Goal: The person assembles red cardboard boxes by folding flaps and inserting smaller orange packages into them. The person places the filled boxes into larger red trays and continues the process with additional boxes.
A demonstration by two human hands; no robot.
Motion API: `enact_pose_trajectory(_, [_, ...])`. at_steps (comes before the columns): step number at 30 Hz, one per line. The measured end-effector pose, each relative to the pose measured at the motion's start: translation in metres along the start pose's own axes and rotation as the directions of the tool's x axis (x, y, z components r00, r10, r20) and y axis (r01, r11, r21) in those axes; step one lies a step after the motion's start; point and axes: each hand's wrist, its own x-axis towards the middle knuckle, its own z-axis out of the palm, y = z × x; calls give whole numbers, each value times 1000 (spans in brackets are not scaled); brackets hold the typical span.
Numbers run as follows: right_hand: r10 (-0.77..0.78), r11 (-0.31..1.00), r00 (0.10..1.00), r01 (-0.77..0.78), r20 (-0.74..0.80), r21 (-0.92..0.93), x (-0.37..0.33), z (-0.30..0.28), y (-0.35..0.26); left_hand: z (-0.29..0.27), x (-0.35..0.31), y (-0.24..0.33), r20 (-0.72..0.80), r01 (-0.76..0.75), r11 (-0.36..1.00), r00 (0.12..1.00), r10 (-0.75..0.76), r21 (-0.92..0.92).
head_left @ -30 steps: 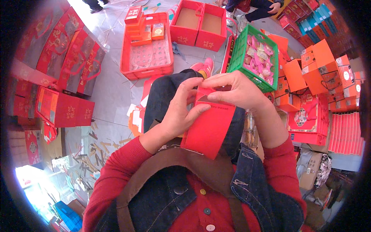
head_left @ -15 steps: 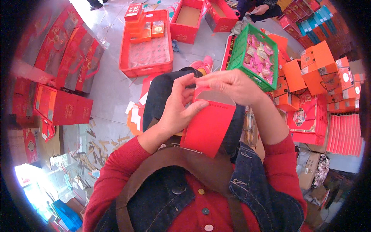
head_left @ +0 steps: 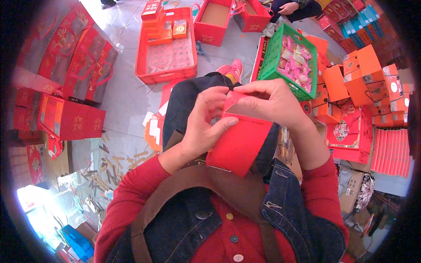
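Since a second ago the red paper box (head_left: pixel 239 142) has barely moved; it still sits between both hands over the lap, so the flap folding appears to be mid-step. The left hand (head_left: pixel 202 125) grips its side, thumb pressed on the front, while the right hand (head_left: pixel 269 103) pinches the top flap. The box's inside and lower end are hidden, and the green basket (head_left: pixel 274 59) beyond the right hand holds pink packets too small to make out.

Grey tiled floor (head_left: pixel 127 101), red plastic crate (head_left: pixel 166 72), red gift boxes (head_left: pixel 72 120), paper scraps (head_left: pixel 116 160)
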Motion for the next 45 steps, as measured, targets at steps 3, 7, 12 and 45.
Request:
enact_pose_trajectory(3, [-8,996,999,12,-39,92,2,-3,6,3,-4,-4,-2,15,999,1000,-15,-30])
enact_pose_trajectory(7, [-136,991,991,136,-8,-4,-1,3,11,-2,-1,-3,28,76,996,997,-75,-54])
enact_pose_trajectory(12, [-242,950,970,240,19,-200,-5,8,7,-4,-1,-3,53,144,980,989,-138,-140])
enact_pose_trajectory(45, [-186,981,936,159,-299,-111,-47,18,25,14,0,19,-49,97,942,995,-86,322])
